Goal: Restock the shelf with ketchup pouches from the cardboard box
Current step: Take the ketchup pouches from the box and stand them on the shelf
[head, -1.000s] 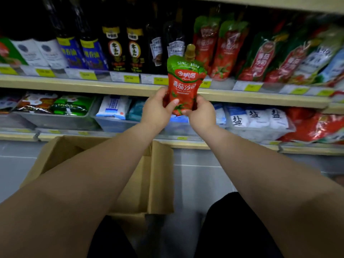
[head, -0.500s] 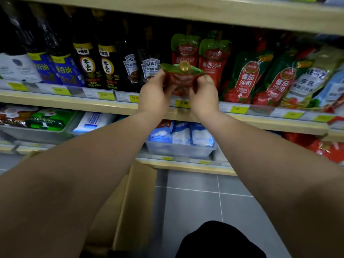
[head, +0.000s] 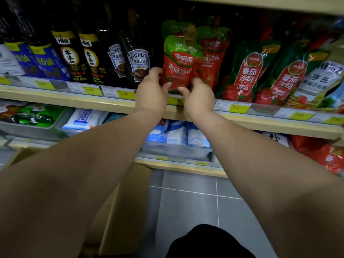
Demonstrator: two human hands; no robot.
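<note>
— Left hand (head: pixel 151 90) and right hand (head: pixel 198 94) pinch the lower corners of a red-and-green plastic ketchup pouch (head: pixel 176 67), upright at the front edge of the pale wooden shelf (head: pixel 74 101).
— What's hidden?
— Its base, behind the fingers. The spout is a blur.
— Room to move?
— Tight. A dark Heinz sauce bottle (head: pixel 138 66) stands just left, and a matching pouch (head: pixel 212 53) overlaps on the right. Forearms cut off the brown cardboard box (head: pixel 126 202) below.
</note>
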